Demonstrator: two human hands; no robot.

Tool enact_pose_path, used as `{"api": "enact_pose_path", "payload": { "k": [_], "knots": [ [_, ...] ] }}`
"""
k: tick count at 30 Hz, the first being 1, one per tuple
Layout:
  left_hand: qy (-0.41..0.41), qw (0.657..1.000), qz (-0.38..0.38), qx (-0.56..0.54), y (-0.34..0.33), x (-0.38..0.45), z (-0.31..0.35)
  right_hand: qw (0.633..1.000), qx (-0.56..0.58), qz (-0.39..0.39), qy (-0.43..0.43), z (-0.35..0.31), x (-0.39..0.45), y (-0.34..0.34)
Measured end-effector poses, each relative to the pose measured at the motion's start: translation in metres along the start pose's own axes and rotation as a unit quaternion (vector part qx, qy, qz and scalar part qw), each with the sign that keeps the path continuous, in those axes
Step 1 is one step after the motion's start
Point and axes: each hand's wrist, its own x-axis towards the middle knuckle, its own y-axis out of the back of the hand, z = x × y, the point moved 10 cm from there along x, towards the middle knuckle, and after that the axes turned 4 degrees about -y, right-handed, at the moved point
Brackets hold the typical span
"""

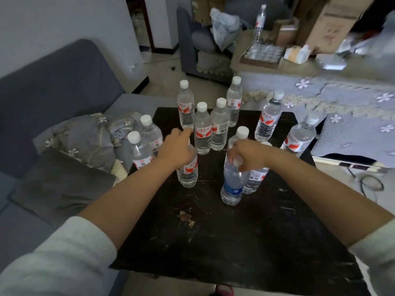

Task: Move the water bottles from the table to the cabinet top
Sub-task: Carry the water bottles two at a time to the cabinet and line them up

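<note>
Several clear water bottles with white caps stand on a dark square table (224, 242). My left hand (175, 148) grips the top of a red-labelled bottle (188, 171) near the table's middle. My right hand (245, 154) is curled round the neck of a blue-labelled bottle (233, 184), which stands on the table. Another red-labelled bottle (255, 178) stands just behind it, partly hidden by my right wrist. More bottles cluster at the far side (203, 131) and at both edges. One bottle (259, 24) stands on the cloth-covered cabinet top (299, 67) at the back right.
A grey sofa (53, 92) with a flowered cushion (85, 137) lies left of the table. On the cabinet top sit a tray of glasses (263, 53), tissues and cardboard boxes. A power strip and cable (363, 174) lie on the floor to the right.
</note>
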Motion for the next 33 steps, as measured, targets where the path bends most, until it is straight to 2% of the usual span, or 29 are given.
{"api": "enact_pose_path", "payload": {
  "k": [4, 7, 17, 25, 30, 33],
  "knots": [
    [0.024, 0.997, -0.047, 0.059, -0.008, 0.021, -0.009, 0.998, -0.021, -0.051, 0.028, -0.006, 0.000, -0.007],
    [0.020, 0.995, -0.076, 0.058, -0.014, 0.030, -0.012, 0.997, -0.043, -0.052, 0.032, -0.005, 0.002, -0.008],
    [-0.065, 0.995, -0.060, 0.048, -0.016, 0.026, -0.009, 1.000, -0.006, -0.022, -0.009, -0.012, -0.009, -0.006],
    [-0.235, 0.964, -0.117, 0.039, -0.027, 0.004, 0.026, 0.981, 0.046, 0.048, -0.181, -0.004, -0.060, -0.020],
    [-0.328, 0.930, -0.162, 0.010, -0.036, -0.027, 0.072, 0.944, 0.119, 0.070, -0.298, -0.001, -0.115, -0.040],
    [-0.390, 0.899, -0.198, 0.018, -0.051, -0.055, 0.111, 0.921, 0.153, 0.050, -0.356, 0.001, -0.158, -0.058]
  ]
}}
